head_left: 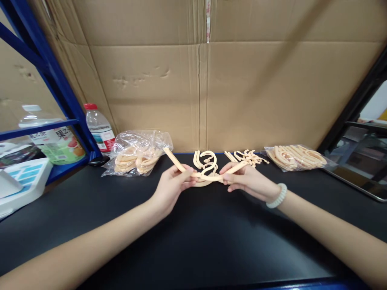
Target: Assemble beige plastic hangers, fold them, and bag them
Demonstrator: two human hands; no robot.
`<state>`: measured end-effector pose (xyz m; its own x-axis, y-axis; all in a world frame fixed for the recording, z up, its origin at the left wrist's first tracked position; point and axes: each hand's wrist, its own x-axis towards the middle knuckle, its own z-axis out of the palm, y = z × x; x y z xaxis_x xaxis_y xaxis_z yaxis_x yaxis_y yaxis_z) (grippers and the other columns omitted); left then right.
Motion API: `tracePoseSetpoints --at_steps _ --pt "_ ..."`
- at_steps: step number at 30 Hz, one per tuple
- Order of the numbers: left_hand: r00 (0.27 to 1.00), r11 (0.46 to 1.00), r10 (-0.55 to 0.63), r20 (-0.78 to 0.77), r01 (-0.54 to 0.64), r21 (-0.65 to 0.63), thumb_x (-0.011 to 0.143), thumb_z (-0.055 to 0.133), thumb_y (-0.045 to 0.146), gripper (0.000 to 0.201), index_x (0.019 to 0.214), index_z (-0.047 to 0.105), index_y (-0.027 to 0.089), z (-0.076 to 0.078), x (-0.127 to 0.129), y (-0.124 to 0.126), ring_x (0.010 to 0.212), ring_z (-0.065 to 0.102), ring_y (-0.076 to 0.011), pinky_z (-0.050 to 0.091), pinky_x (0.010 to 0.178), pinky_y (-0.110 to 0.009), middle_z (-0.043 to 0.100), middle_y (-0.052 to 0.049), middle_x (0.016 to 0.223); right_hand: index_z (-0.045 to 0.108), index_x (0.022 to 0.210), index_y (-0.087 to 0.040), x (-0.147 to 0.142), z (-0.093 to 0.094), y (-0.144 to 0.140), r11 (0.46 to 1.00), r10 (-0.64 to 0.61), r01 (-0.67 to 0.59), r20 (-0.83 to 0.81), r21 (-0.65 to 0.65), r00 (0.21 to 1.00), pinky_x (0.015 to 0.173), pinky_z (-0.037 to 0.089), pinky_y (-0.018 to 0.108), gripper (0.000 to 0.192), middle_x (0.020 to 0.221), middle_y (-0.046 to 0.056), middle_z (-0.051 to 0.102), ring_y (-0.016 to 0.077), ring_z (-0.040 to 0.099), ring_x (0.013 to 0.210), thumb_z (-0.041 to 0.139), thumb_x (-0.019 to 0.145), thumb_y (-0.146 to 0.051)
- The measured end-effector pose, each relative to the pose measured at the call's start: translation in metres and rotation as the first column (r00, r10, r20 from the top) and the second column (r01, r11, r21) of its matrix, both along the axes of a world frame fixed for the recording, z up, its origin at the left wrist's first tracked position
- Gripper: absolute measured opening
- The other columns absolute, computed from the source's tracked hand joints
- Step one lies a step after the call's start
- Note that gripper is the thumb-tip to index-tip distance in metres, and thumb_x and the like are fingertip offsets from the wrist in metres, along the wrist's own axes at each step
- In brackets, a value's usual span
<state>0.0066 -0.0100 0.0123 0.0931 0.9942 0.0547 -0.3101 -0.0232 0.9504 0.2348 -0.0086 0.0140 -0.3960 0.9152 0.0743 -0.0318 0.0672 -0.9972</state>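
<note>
My left hand (171, 187) is closed around a beige plastic hanger arm (175, 159), whose far end sticks up past the fingers to the left. Between thumb and fingers, my right hand (252, 182) pinches a second, similar beige strip (237, 167). The inner ends of the two strips meet or cross between my hands; whether they are joined cannot be made out. Just behind them on the black table lie beige hook-shaped pieces (213, 158), partly covered by what I hold. A pale beaded bracelet (277, 196) circles my right wrist.
Clear plastic bags of beige parts lie at left (140, 155) and right (296, 157). Small loose pieces (249, 156) sit behind my right hand. Bottles (99, 129) and a blue frame (50, 72) stand left; a cardboard wall (157, 88) closes the back.
</note>
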Motion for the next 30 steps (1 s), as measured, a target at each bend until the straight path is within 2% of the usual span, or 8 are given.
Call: tracePoseSetpoints --at_steps 3,9,15,17,20,24,27,30 --pt "1.000 0.998 0.001 0.009 -0.001 -0.064 0.078 0.069 0.009 0.005 0.075 0.065 0.010 0.012 -0.015 0.017 0.064 0.068 -0.0106 0.057 0.064 -0.016 0.070 -0.006 0.070 0.065 0.090 -0.016 0.021 0.011 0.012 0.999 0.036 -0.039 0.087 0.038 0.996 0.058 0.054 0.021 0.029 0.074 0.000 0.064 0.0092 0.059 0.065 0.077 0.070 -0.034" --pt "1.000 0.999 -0.024 -0.001 0.024 -0.033 0.077 0.065 0.002 0.008 0.075 0.067 0.009 0.029 -0.031 0.034 0.066 0.069 -0.0089 0.056 0.065 -0.011 0.070 -0.005 0.073 0.065 0.084 -0.014 0.052 0.025 0.025 0.962 -0.106 0.000 0.375 0.272 0.921 0.056 0.051 0.026 0.029 0.073 0.003 0.068 0.0117 0.060 0.060 0.076 0.069 -0.038" --pt "0.947 0.975 -0.187 -0.260 0.212 0.071 0.067 0.078 0.012 0.017 0.080 0.068 0.014 0.027 -0.043 0.041 0.075 0.070 -0.0140 0.055 0.072 -0.019 0.073 -0.005 0.075 0.063 0.074 -0.017 0.082 0.041 0.023 0.949 -0.143 -0.050 0.569 0.310 0.810 0.057 0.046 0.028 0.030 0.066 0.002 0.067 0.0139 0.060 0.060 0.076 0.067 -0.043" --pt "0.861 0.945 -0.158 -0.484 0.275 0.180 0.066 0.079 0.021 0.017 0.077 0.068 0.015 0.024 -0.046 0.042 0.071 0.069 -0.0152 0.053 0.066 -0.021 0.072 -0.004 0.072 0.062 0.072 -0.018 0.090 0.041 0.023 0.958 -0.133 -0.054 0.599 0.283 0.789 0.056 0.045 0.029 0.030 0.065 0.002 0.066 0.0141 0.059 0.059 0.077 0.066 -0.044" --pt "0.627 0.859 -0.020 -0.779 0.410 0.308 0.070 0.075 0.029 0.015 0.073 0.068 0.016 0.024 -0.048 0.041 0.062 0.065 -0.0156 0.047 0.056 -0.022 0.070 -0.003 0.067 0.060 0.072 -0.018 0.098 0.034 0.026 0.968 -0.072 -0.095 0.616 0.234 0.785 0.057 0.046 0.029 0.030 0.068 0.002 0.066 0.0140 0.060 0.061 0.076 0.067 -0.043" --pt "0.321 0.734 0.203 -0.925 0.576 0.361 0.075 0.069 0.030 0.011 0.074 0.069 0.018 0.028 -0.048 0.038 0.061 0.062 -0.0156 0.043 0.058 -0.022 0.069 -0.001 0.067 0.059 0.072 -0.017 0.100 0.024 0.031 0.958 0.017 -0.203 0.668 0.201 0.744 0.058 0.045 0.029 0.030 0.069 0.002 0.065 0.0144 0.059 0.064 0.074 0.069 -0.042" --pt "0.266 0.655 0.258 -0.929 0.659 0.371 0.076 0.066 0.028 0.010 0.073 0.069 0.019 0.030 -0.050 0.038 0.077 0.065 -0.0183 0.045 0.070 -0.025 0.071 -0.004 0.088 0.060 0.071 -0.017 0.097 0.024 0.032 0.933 0.011 -0.262 0.705 0.248 0.709 0.062 0.043 0.029 0.028 0.071 0.002 0.063 0.0152 0.059 0.069 0.072 0.070 -0.042" --pt "0.240 0.628 0.251 -0.938 0.697 0.346 0.077 0.064 0.027 0.011 0.069 0.068 0.020 0.031 -0.050 0.038 0.090 0.064 -0.0204 0.045 0.078 -0.027 0.067 -0.006 0.105 0.062 0.073 -0.017 0.095 0.023 0.033 0.915 -0.023 -0.283 0.738 0.288 0.674 0.058 0.038 0.028 0.027 0.065 -0.002 0.055 0.0124 0.050 0.061 0.071 0.072 -0.043"
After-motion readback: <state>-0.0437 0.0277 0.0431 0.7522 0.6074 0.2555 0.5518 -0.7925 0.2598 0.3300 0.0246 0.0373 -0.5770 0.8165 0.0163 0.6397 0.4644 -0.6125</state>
